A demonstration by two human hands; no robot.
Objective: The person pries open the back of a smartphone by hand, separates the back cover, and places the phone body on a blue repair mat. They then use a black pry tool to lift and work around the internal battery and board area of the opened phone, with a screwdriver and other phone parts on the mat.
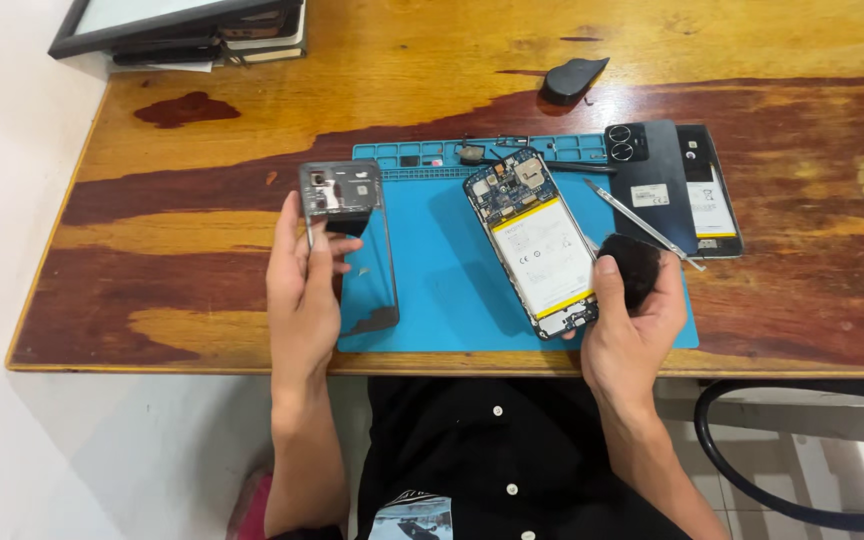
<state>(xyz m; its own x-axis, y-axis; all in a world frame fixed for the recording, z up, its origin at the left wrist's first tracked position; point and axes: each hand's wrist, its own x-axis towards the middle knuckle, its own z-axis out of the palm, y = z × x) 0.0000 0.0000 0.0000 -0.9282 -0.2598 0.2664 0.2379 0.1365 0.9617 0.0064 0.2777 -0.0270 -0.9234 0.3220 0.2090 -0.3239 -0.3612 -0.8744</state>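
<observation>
My left hand (302,285) holds a dark phone mid-frame (350,215) upright over the left edge of the blue repair mat (447,290), gripping its left rail. My right hand (632,320) is closed around a small black rounded object (637,265) at the mat's right side, thumb along its left. Between the hands an opened phone (542,240) lies face down on the mat, showing its circuit board and white battery.
A metal tool (642,225) lies slanted right of the opened phone. A dark back cover (650,175) and another phone body (712,205) rest at the mat's right edge. A black pick-like piece (572,78) and stacked books (212,35) sit farther back on the wooden table (172,240).
</observation>
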